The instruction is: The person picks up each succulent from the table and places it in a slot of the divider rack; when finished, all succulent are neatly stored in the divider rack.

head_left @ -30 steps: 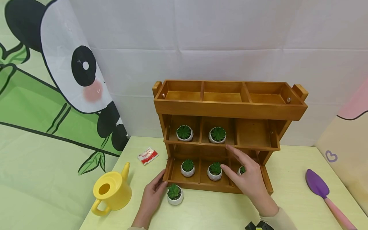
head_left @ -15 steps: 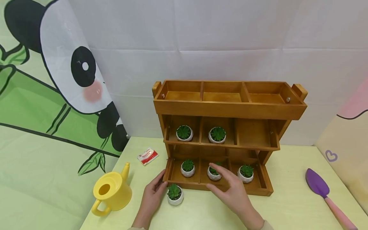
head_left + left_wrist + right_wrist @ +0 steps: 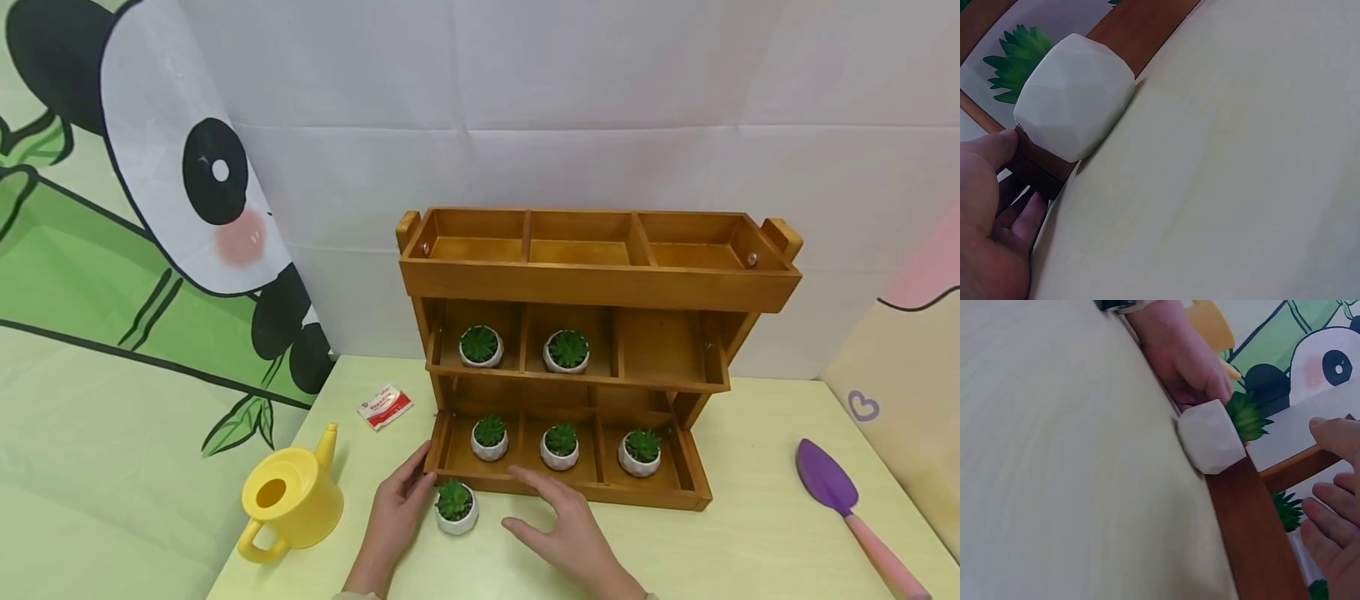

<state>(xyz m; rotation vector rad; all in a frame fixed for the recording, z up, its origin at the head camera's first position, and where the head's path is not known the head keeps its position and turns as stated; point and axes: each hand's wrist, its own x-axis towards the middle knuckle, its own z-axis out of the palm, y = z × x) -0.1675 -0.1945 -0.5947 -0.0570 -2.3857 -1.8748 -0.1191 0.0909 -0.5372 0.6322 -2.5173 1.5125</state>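
A wooden three-tier plant shelf [image 3: 600, 287] stands on the table. At the front left corner of its bottom tier, my left hand [image 3: 396, 510] grips the wood, thumb on one side and fingers on the other, as the left wrist view shows. Close to that hand, a small succulent in a white faceted pot [image 3: 456, 508] stands on the table before the shelf; the pot [image 3: 1075, 97] fills much of the left wrist view's upper left. My right hand [image 3: 566, 533] hovers right of this pot, fingers spread and apart from it, holding nothing.
Potted succulents sit in the bottom tier's left [image 3: 489, 438], middle [image 3: 559, 447] and right compartments, and two more in the middle tier. A yellow watering can [image 3: 294, 496] and a red-white packet [image 3: 386, 407] lie left. A purple trowel [image 3: 827, 479] lies right.
My right hand has moved left and toward me, from the bottom tier's right compartment to beside the loose pot, uncovering the right succulent. My left hand has stayed put.
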